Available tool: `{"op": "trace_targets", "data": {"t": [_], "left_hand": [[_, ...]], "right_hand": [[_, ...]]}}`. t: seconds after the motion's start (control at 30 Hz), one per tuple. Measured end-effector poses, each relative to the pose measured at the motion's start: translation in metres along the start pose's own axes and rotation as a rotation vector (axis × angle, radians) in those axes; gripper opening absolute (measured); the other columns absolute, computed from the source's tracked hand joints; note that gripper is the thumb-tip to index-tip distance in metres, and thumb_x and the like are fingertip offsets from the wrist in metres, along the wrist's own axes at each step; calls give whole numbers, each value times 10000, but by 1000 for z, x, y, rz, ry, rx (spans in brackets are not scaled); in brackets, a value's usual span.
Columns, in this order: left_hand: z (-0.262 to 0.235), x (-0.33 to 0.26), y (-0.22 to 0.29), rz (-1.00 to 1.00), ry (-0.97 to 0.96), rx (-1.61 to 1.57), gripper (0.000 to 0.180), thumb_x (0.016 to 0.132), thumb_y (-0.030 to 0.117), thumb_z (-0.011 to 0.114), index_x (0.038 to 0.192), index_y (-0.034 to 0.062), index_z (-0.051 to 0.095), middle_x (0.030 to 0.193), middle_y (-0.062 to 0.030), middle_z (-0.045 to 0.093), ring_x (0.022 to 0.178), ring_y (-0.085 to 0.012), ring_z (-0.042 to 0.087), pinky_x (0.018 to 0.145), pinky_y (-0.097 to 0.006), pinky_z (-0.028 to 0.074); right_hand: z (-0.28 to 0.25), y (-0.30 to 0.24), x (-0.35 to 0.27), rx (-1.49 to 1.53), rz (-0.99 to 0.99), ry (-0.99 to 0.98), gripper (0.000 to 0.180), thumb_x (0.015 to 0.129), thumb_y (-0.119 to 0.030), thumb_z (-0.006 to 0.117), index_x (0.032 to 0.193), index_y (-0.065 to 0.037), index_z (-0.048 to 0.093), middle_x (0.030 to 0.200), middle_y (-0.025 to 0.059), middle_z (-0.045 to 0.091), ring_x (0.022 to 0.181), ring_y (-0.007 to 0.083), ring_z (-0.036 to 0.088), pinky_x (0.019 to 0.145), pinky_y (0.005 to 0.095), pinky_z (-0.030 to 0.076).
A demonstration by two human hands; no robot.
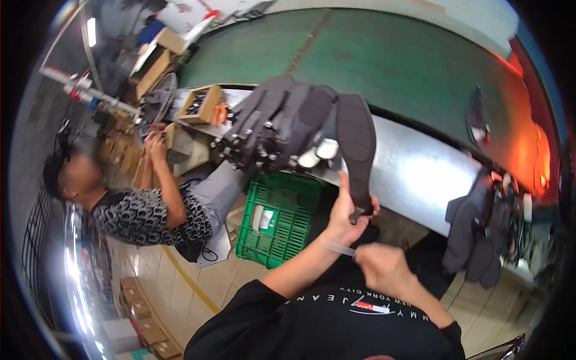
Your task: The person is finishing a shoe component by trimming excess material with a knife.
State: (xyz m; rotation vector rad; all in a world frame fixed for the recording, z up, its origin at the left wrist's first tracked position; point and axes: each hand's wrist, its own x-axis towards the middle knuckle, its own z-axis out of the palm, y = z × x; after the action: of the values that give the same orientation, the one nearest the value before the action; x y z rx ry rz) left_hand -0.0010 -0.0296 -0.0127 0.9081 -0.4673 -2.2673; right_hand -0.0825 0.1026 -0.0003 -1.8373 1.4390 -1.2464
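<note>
My left hand [347, 215] is closed round the narrow end of a long dark grey shoe insole [356, 135], which stands up away from me over the metal bench edge. In front of my chest, my right hand [384, 265] is curled into a fist. A thin, pale, flat strip [339, 248] sticks out from it and crosses my left wrist; its kind is unclear. Left of the held insole lies a pile of similar dark insoles [287, 108], with several small metal clips along their near ends. Two whitish rounded pieces [318, 153] sit beside the pile.
A wide green conveyor belt [396, 66] runs behind the metal bench [414, 162], carrying one dark piece [477, 117]. More dark insoles [468, 231] hang at the right. Below the pile stands a green crate [273, 228]. A co-worker [150, 210] sits at the left near a small-parts box [201, 105].
</note>
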Motion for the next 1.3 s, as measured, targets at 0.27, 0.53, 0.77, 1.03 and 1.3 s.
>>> {"op": "trace_targets", "data": {"t": [0.27,0.53,0.77,1.03,1.3], "left_hand": [[-27,-12,-1,45,4,38,559,917,616,370,862,99,575,637,-66,602,590,-204,594,576,-314,453],[-31,-28,-2,78,-72,1,508,951,475,448,817,16,619,653,-96,618,575,-195,608,569,-318,479],[-49,-26,0,65,-88,-55,499,952,471,451,854,14,624,648,-93,618,566,-186,602,558,-310,476],[-48,-21,-3,-13,-104,36,540,956,498,421,855,8,623,642,-88,622,574,-180,607,567,-293,478],[-43,-21,-17,-3,-69,98,568,931,544,441,849,12,622,642,-86,621,589,-180,613,564,-283,482]], "right_hand": [[-62,8,48,166,271,596,180,972,-108,452,977,5,592,634,-10,449,567,71,425,512,208,342],[-65,78,72,-436,325,64,437,855,15,462,1279,-50,543,745,105,544,660,194,522,667,294,431],[-56,95,89,-559,287,-12,374,867,0,460,1221,-13,581,795,131,601,714,201,581,705,319,459],[-39,104,57,662,595,437,359,987,-109,413,1333,-30,464,688,-40,446,512,9,387,438,151,293],[-20,90,46,482,420,518,356,1001,-138,393,1336,-21,429,676,-48,421,525,15,378,452,158,312]]}}
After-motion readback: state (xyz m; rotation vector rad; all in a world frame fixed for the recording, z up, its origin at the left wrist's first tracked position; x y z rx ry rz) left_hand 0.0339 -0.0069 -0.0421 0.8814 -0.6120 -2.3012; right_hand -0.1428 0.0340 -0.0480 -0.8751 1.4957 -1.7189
